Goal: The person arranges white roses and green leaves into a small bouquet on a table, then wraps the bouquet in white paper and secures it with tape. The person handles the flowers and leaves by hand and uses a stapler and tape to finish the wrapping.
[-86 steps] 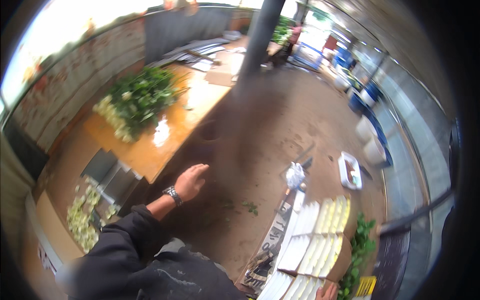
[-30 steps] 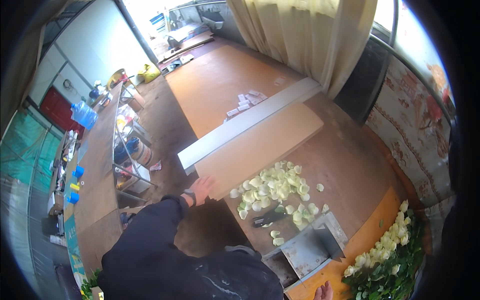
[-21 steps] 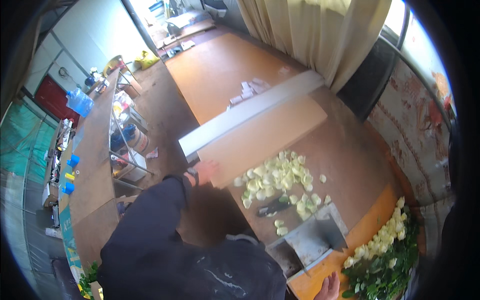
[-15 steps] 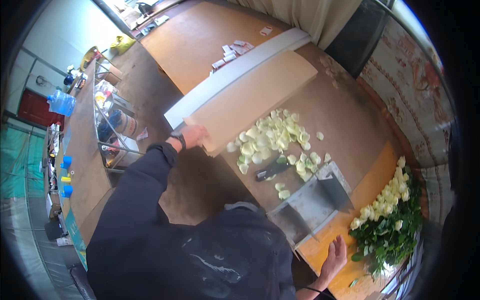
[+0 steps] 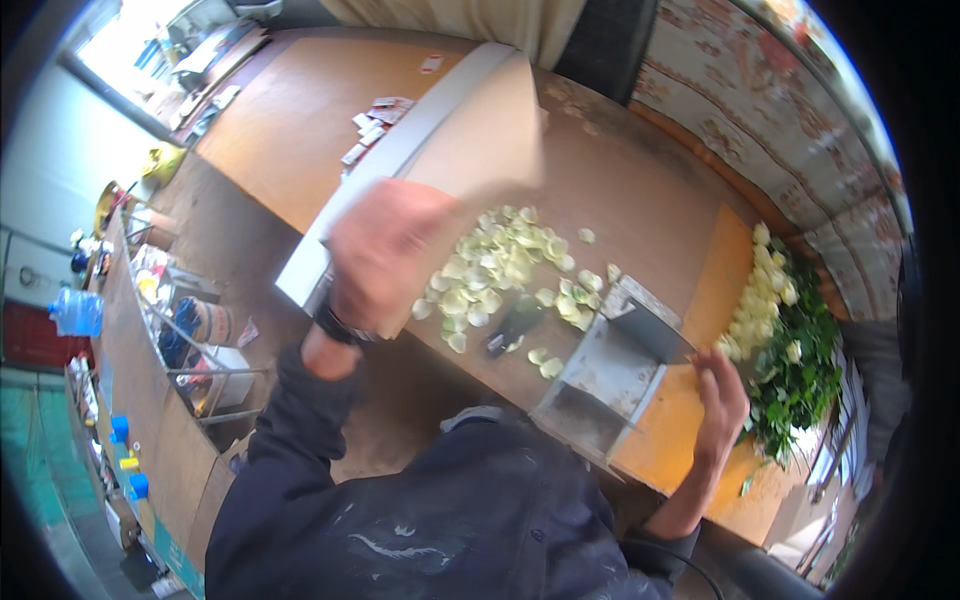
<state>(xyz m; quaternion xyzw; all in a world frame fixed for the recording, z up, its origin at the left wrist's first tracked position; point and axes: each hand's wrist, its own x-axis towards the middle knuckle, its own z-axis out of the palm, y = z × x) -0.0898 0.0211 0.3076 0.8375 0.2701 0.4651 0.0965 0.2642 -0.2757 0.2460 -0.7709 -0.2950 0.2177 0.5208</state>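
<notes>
My left hand (image 5: 385, 250), blurred by motion, is closed on the near end of a raised tan cardboard sheet (image 5: 485, 135), above a long white board (image 5: 300, 272). Beside it, pale petals (image 5: 505, 245) lie scattered on the brown tabletop, with a dark tool (image 5: 510, 330) among them. A grey metal holder with upright dividers (image 5: 605, 375) sits at the table's near edge. My right hand (image 5: 718, 400) is open, fingers loosely bent, just right of that holder and near white roses (image 5: 750, 315) with green leaves (image 5: 800, 390). I see nothing held in it.
Beyond the white board is an orange table section (image 5: 270, 120) with small cards (image 5: 370, 130). At left, a workbench (image 5: 170, 470) holds blue cups (image 5: 138, 486) and a water jug (image 5: 78, 312), over shelves of clutter. Curtains (image 5: 450, 20) and patterned cloth (image 5: 720, 90) line the back.
The view has turned from the aisle to this table. My left hand has lifted the cardboard, which lay flat a second ago. My right hand has moved up beside the metal holder.
</notes>
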